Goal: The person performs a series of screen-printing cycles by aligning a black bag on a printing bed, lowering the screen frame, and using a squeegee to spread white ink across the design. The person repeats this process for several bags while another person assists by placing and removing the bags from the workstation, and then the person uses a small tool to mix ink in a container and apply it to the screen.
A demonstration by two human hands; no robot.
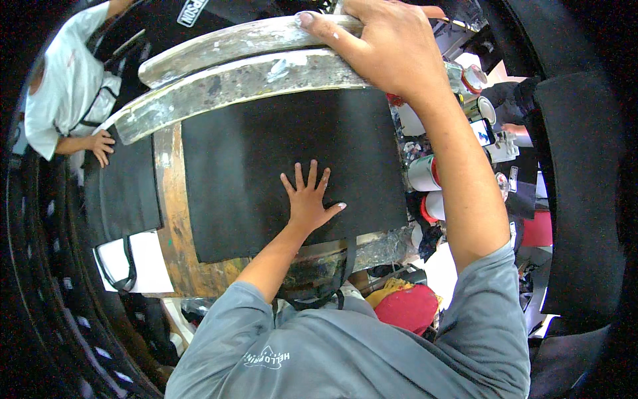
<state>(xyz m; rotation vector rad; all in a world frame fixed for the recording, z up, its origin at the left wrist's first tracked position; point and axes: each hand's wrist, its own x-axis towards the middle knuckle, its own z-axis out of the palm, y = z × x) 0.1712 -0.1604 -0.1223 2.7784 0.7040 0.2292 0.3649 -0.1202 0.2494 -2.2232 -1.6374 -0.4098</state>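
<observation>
Clearly the step in hand is setting a black cloth [266, 166] flat on a wooden board [174, 219] at the centre of the frame. The left hand [308, 199] lies open on it, fingers spread, palm down, gripping nothing. The right hand [379, 46], at upper centre, curls over the paint-crusted frame [232, 73] that stands tilted up above the cloth's far edge; it is half closed on the bar, thumb stretched along it. By my judgement the next move calls for keeping the cloth smooth and square under the palm while the frame is controlled by its bar. At right of the cloth stand several tubs [423, 173] with red rims and a few cans [473, 78] higher up; their contents cannot be made out. At upper left another person's hand [101, 145] rests on a second dark cloth [123, 189].
</observation>
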